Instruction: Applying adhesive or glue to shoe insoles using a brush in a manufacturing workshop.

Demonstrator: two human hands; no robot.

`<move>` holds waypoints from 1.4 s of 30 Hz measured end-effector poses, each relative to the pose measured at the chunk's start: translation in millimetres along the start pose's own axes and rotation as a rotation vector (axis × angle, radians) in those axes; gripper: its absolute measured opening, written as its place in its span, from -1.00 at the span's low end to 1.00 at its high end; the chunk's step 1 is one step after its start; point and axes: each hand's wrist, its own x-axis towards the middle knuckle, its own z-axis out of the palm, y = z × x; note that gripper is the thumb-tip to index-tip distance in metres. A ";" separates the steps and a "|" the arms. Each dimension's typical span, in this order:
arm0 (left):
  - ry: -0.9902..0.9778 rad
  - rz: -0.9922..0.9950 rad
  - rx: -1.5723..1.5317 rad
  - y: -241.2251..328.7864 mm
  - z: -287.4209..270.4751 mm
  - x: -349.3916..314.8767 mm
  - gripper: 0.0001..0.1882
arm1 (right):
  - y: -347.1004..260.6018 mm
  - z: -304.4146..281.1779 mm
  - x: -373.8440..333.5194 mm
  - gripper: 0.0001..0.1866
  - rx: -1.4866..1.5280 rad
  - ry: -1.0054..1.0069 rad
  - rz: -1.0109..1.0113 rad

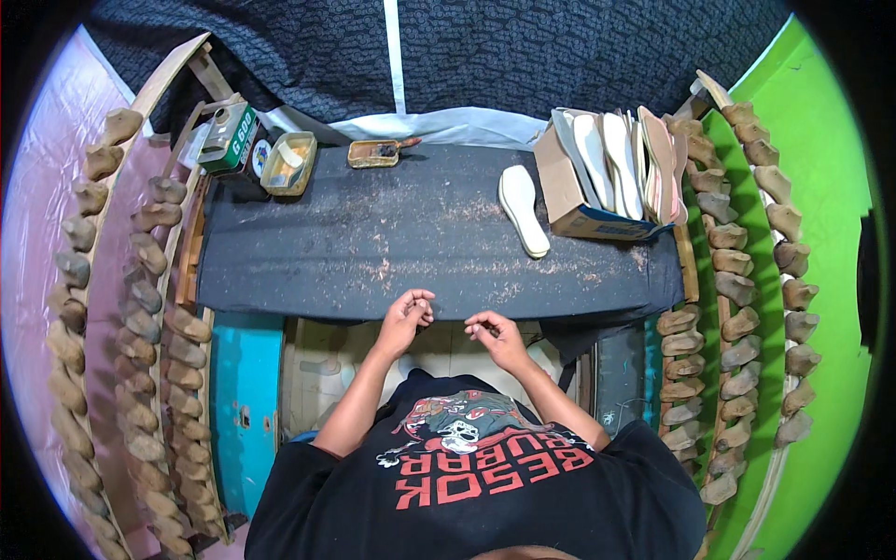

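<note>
1. White sole (525, 213): in the head view, it lies flat on the dark-covered worktop (420, 224), just left of the cardboard box (563, 198), its broader end away from the person and its narrower end toward them. Whether it is one piece or several stacked, I cannot tell.
2. The left hand (405, 315) is well left of the box and nearer the person, at the worktop's front edge. Its forearm (359, 392) slants up and inward; the fingers curl loosely toward the other hand, the grip bare with a narrow gap between thumb and fingers.
3. The right hand (497, 338) is nearer the person than the box and to its left, by the same edge. The forearm (560, 401) slants inward, the fingers half bent and pointing left; this grip too is bare and narrow. The hands are apart, facing each other.
4. The box holds upright soles (616, 168), white, grey and pinkish.
5. Far left of the box stand a green-and-white tin (227, 140) and a yellowish tub (288, 164); between tub and box sits a small tray (373, 155) with a brush (408, 144). Pale shavings (383, 271) are scattered left of the box.
</note>
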 end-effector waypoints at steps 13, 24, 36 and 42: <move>-0.240 -0.083 -0.160 31.4 6.7 106.0 -0.57 | -53.6 -29.9 58.5 -0.84 -0.413 0.373 -0.229; -0.369 -0.109 0.087 48.7 113.8 204.4 -0.27 | -32.5 -126.0 125.8 -0.36 -0.867 0.456 -0.085; -0.250 -0.160 -0.057 31.4 139.0 222.7 -0.23 | -21.3 -136.0 136.4 -0.33 -0.888 0.307 0.051; -0.197 -0.158 -0.084 21.6 139.2 222.5 -0.23 | -11.8 -136.7 137.0 -0.25 -0.779 0.301 -0.016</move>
